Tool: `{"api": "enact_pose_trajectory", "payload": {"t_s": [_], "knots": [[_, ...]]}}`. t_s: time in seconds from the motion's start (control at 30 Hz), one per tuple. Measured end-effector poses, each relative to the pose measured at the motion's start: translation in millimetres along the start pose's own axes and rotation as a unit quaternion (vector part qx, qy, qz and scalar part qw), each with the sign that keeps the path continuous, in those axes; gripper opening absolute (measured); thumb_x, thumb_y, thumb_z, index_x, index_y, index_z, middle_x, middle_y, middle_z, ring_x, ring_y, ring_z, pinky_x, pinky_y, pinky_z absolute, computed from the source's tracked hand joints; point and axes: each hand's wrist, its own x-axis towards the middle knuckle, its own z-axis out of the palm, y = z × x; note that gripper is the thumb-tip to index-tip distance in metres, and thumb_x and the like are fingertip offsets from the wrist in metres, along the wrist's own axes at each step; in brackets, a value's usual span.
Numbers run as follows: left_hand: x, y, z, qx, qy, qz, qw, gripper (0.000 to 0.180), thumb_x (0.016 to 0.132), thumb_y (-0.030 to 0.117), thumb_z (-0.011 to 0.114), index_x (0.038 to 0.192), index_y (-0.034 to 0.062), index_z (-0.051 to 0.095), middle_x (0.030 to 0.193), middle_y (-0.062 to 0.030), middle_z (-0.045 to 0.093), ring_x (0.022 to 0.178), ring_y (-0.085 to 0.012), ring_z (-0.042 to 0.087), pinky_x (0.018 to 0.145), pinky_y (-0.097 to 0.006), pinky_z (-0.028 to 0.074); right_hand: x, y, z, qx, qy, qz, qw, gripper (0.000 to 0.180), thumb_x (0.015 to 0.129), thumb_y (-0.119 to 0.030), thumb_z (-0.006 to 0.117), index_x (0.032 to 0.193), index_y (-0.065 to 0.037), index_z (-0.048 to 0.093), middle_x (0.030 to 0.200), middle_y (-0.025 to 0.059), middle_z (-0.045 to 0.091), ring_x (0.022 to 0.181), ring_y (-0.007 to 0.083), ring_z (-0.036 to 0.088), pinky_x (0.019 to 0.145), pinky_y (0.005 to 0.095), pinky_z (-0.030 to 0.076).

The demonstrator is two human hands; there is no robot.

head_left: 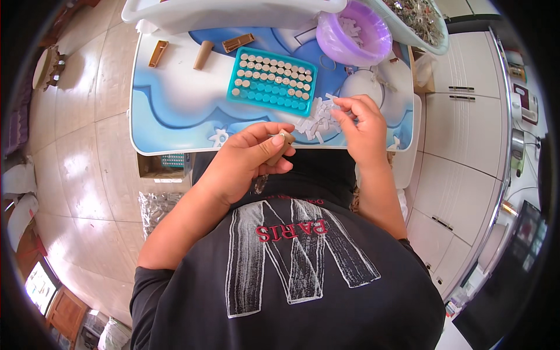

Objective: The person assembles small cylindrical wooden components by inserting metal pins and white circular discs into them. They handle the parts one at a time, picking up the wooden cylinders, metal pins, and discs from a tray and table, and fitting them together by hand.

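Brown tube (280,150): gripped in left hand (248,160).
Right hand (361,125): fingers pinched on white pieces (315,122).
Teal tray (272,80): just beyond, partly filled.

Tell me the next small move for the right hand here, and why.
Probably pinch one white plastic piece out of the loose pile and bring it to the tan tube. The right hand already rests its fingertips on that pile, while the left hand holds the tube up with its open end showing.
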Motion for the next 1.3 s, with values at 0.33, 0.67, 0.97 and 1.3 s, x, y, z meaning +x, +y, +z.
{"api": "enact_pose_trajectory", "payload": {"t_s": [0.33,0.67,0.97,1.3], "knots": [[1.2,-3.1,-0.8,-0.007,0.036,0.013,0.999,0.033,0.095,0.024,0.051,0.122,0.0040,0.053,0.094,-0.0067,0.060,0.075,-0.0121,0.062,0.073,-0.026,0.053,-7.8,3.9,13.1,-0.051,-0.019,-0.022,0.998,0.009,0.074,-0.009,0.068,0.079,-0.004,0.063,0.080,0.0076,0.059,0.078,0.0275,0.058,0.068,0.0363,0.046],[6.1,-10.4,-7.1,-0.104,0.007,0.008,0.995,0.035,0.096,0.025,0.050,0.118,-0.0022,0.051,0.096,-0.0069,0.059,0.085,-0.0143,0.061,0.086,-0.031,0.052,-7.1,-1.1,10.5,-0.056,0.043,-0.040,0.997,0.008,0.080,-0.007,0.063,0.084,-0.002,0.058,0.080,0.0107,0.060,0.075,0.0299,0.058,0.065,0.0373,0.046],[8.1,-14.1,-6.4,-0.132,-0.008,0.047,0.990,0.027,0.096,0.020,0.048,0.113,-0.0015,0.052,0.098,-0.0084,0.058,0.091,-0.0172,0.059,0.092,-0.035,0.047,-9.5,-10.9,8.1,0.053,0.062,-0.062,0.995,0.020,0.080,0.004,0.060,0.099,-0.001,0.061,0.083,0.0091,0.061,0.073,0.0189,0.060,0.067,0.0282,0.048],[8.8,-12.7,-3.5,-0.150,0.012,0.041,0.988,0.029,0.095,0.020,0.050,0.113,-0.0022,0.052,0.101,-0.0109,0.060,0.093,-0.0195,0.061,0.090,-0.036,0.047,-11.2,-22.0,10.2,0.037,0.049,-0.097,0.993,0.021,0.079,0.005,0.062,0.099,-0.001,0.062,0.082,0.0061,0.061,0.069,0.0146,0.059,0.065,0.0264,0.048]]}}
